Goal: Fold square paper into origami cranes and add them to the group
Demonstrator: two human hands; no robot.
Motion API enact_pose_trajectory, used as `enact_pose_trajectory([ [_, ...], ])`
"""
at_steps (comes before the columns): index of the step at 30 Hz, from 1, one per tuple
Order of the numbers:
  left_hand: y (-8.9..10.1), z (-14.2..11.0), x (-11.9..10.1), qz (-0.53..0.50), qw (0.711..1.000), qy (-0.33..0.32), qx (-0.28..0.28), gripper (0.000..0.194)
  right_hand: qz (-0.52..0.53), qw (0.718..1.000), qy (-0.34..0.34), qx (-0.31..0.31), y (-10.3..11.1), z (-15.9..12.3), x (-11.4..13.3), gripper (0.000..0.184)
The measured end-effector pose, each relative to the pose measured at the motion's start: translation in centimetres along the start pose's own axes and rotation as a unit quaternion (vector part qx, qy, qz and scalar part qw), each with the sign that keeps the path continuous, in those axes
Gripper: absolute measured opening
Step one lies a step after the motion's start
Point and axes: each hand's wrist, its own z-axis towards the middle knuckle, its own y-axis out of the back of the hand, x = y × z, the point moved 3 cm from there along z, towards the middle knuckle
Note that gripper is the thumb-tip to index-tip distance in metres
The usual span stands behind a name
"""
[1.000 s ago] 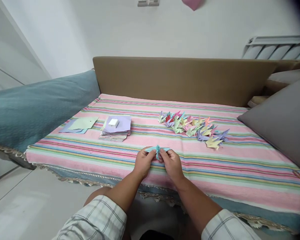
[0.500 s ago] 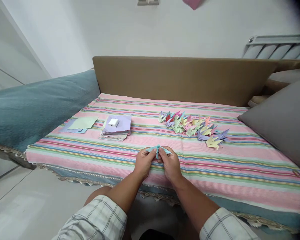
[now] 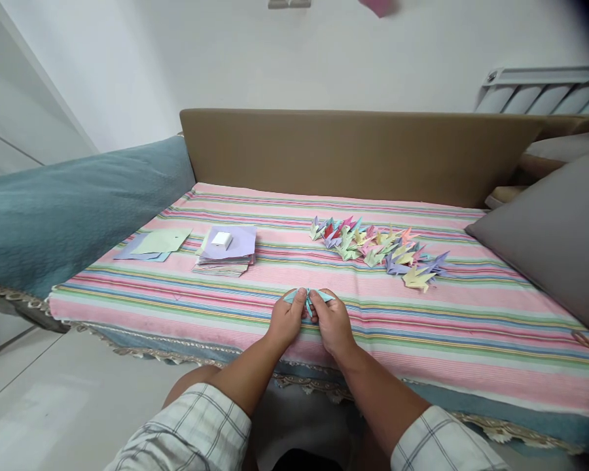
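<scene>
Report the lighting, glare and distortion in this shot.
Head view: soft, fairly even light; pale glare on the floor at lower left; dark blur across the upper right corner; outer areas, like the gray cushion, look stretched; the folded turquoise paper's fine creases are too small to read.

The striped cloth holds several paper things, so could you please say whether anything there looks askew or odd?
The paper stack is mildly askew: its edges do not line up beneath the white block. A small brownish object lies apart near the grey cushion, too indistinct to identify.
</scene>
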Motion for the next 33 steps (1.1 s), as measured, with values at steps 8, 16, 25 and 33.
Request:
enact_pose_trajectory([
  [8,-0.3,-0.4,-0.3,-0.135,0.988,0.068,-0.027,0.045,0.020,0.999,-0.041,-0.030,-0.2,0.1,-0.8,0.039],
  [16,-0.9,-0.4,0.4,-0.265,0.952,0.150,-0.037,0.049,0.161,0.977,-0.140,-0.020,-1.0,0.1,0.2,0.038],
  [25,-1.2,-0.2,1.0,-0.341,0.917,0.198,-0.056,0.048,0.214,0.959,-0.174,-0.064,-0.5,0.4,-0.2,0.037],
  [33,-1.4,-0.2,1.2,-0.364,0.902,0.225,-0.057,0.047,0.218,0.956,-0.183,-0.071,-0.4,0.6,-0.4,0.036],
])
